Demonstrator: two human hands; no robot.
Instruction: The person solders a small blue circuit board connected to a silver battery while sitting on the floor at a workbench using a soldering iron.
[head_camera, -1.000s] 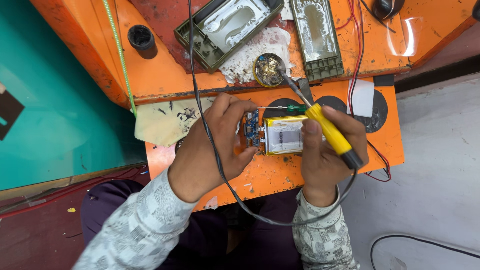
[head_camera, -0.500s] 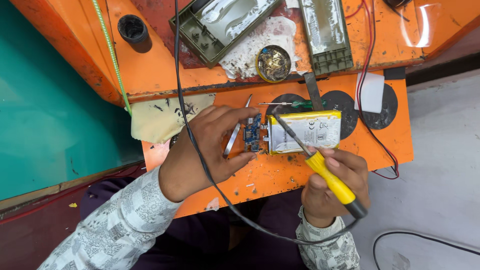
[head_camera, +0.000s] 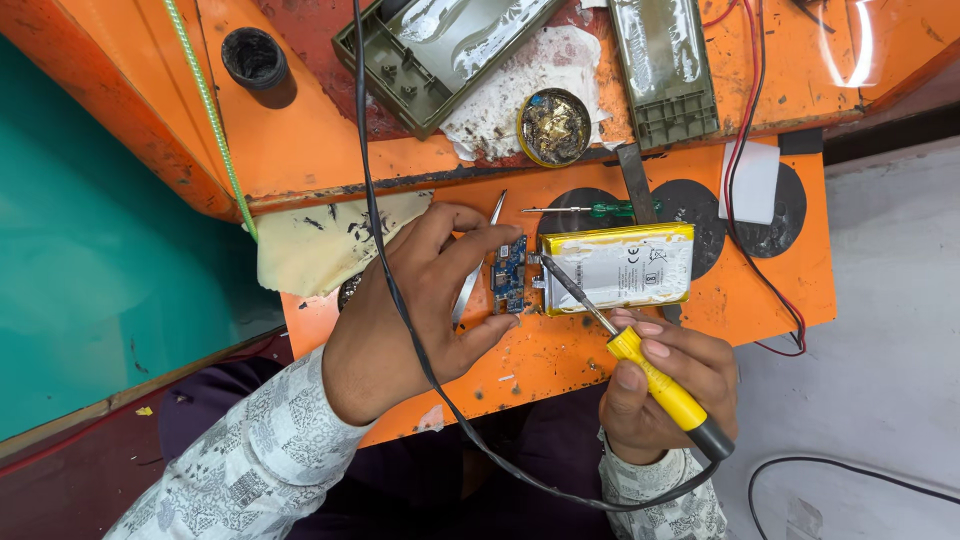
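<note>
Now the left hand (head_camera: 400, 320) pinches the blue circuit board (head_camera: 509, 274) just left of the flat battery (head_camera: 620, 266) — the right hand (head_camera: 665, 385) grips the soldering iron (head_camera: 640, 365); keep its tip steady at the joint.

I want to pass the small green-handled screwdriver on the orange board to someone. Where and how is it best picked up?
Probably by the green handle, pinched from above across its width. The screwdriver lies flat, thin shaft pointing left, handle to the right beside the dark metal strip. Coming from the far side avoids the silver battery pouch just below it.
</note>
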